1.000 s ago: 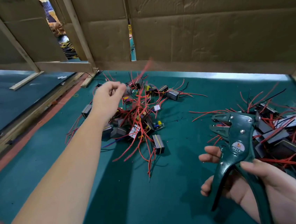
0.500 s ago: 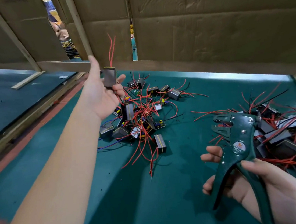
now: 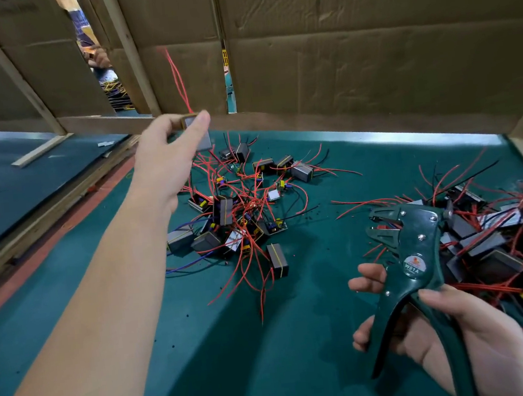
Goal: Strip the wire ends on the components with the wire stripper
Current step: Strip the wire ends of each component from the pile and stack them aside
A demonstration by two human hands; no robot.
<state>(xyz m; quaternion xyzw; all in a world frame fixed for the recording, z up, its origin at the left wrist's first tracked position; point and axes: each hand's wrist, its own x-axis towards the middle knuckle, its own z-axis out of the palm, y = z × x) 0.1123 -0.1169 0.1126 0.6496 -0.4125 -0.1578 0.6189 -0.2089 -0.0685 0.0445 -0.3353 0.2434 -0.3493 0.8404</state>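
Left hand (image 3: 165,156): raised over the far edge of the work area, thumb and fingertips pinched on one component (image 3: 197,133).

Green table (image 3: 272,374) runs the width of the bench, with a cardboard wall (image 3: 366,41) behind it.

Right-hand pile (image 3: 500,237): the bigger heap of boxy components, wires splayed out. I can't tell from here whether the ends are bare.

Centre pile (image 3: 239,213): smaller and tangled, lying below and just beyond the raised hand.

Right hand (image 3: 455,338): low and near, fingers curled round the handles of the wire stripper (image 3: 412,259). Handles are spread and the jaws stand apart, nose pointing away and left. Nothing is in the jaws.

Held component: a small grey block with two red leads (image 3: 176,74) standing up from its top, well apart from the stripper.

Handling (judgement): the block looks light and rigid, so a pinch across its flat faces should do. The leads are thin and floppy and will likely sway as the block travels. Hold the body, not the wire, and steady each lead close to its tip when feeding the jaws. Pulling on the lead could strain its joint.
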